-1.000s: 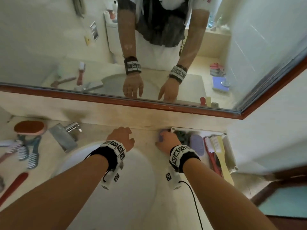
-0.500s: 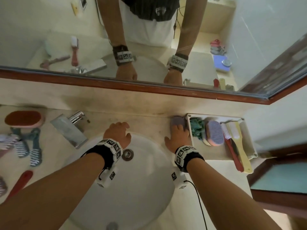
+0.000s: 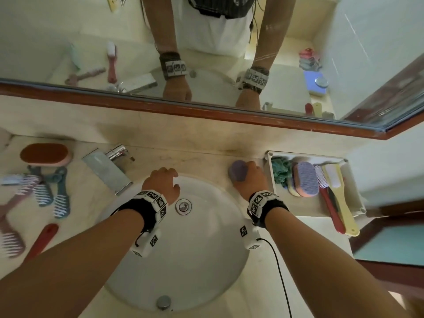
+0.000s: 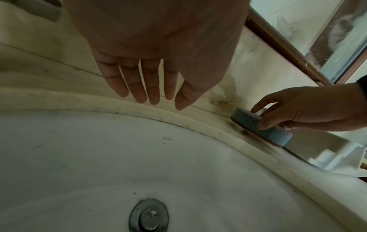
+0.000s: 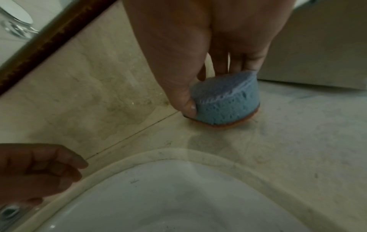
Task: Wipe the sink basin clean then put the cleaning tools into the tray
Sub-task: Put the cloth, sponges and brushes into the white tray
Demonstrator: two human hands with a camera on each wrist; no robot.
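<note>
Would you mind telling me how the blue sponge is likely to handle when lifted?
The blue sponge looks porous, so probably light and squashy. The right hand pinches it easily. Its flat orange base on the counter suggests it won't roll.

The right hand (image 3: pixel 251 180) has closed its grip on the sponge (image 3: pixel 238 172).

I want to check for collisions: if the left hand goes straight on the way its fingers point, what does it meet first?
Probably the sink rim just ahead of the left hand, then the stained backsplash wall under the mirror. The fingers look straight and hold nothing; depth is hard to judge.
</note>
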